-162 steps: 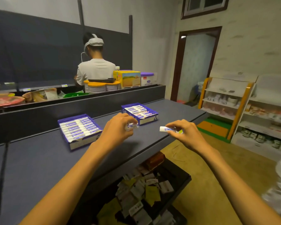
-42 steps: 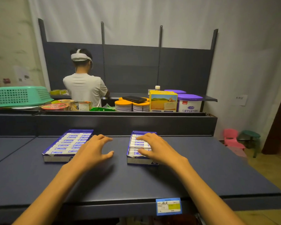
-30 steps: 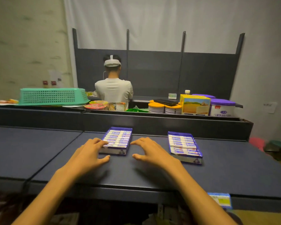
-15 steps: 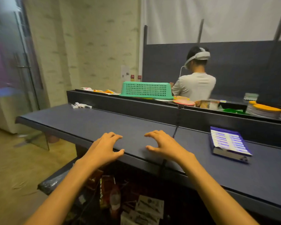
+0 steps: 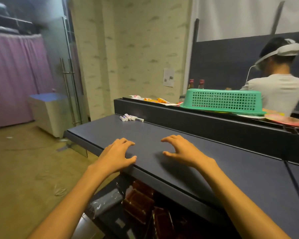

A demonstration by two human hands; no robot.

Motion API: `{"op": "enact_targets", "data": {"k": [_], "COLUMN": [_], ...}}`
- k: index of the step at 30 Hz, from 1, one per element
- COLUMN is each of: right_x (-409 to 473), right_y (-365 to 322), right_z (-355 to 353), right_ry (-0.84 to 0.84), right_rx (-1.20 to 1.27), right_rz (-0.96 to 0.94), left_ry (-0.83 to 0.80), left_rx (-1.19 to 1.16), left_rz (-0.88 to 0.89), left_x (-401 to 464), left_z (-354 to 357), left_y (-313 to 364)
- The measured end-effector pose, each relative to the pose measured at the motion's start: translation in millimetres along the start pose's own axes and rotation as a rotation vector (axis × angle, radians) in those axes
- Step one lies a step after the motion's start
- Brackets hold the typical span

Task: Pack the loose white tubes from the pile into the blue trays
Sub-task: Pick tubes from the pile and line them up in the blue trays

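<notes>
Head cam: left hand [image 5: 116,155] & right hand [image 5: 183,150] palm-down over shelf [image 5: 240,169], fingers loosely spread, holding nothing.

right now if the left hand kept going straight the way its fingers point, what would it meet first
Probably the small pile of loose white tubes at the far end of the dark blue shelf top; the surface between it and the left hand looks bare, though depth is unclear.

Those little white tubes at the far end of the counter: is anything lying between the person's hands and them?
Nothing visible does. Bare dark counter top runs from the left hand and right hand, both holding nothing, to the white tubes by the back ledge.
</notes>
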State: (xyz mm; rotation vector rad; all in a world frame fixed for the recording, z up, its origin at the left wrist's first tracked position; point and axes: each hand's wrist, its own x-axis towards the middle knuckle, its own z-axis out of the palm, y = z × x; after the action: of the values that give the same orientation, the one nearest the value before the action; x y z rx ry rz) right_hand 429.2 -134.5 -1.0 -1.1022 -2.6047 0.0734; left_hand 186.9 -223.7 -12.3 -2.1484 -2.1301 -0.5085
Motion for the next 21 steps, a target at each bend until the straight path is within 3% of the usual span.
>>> {"op": "enact_targets", "data": {"k": [13, 21], "right_x": [162.8, 226.7], "right_y": [-28.0, -58.3], "right_z": [38.0, 70.4], "right_ry": [-0.039, -0.026], "right_rx": [-0.078, -0.061], "right_rz": [0.057, 0.253], "left_ry": [-0.015, -0.052], "left_rx": [-0.044, -0.073], "left_rz": [0.062, 0.229], "left_x": [119.8, 183.8], "left_z": [2.0, 10.9], "left_y": [-140.0, -229.0]}}
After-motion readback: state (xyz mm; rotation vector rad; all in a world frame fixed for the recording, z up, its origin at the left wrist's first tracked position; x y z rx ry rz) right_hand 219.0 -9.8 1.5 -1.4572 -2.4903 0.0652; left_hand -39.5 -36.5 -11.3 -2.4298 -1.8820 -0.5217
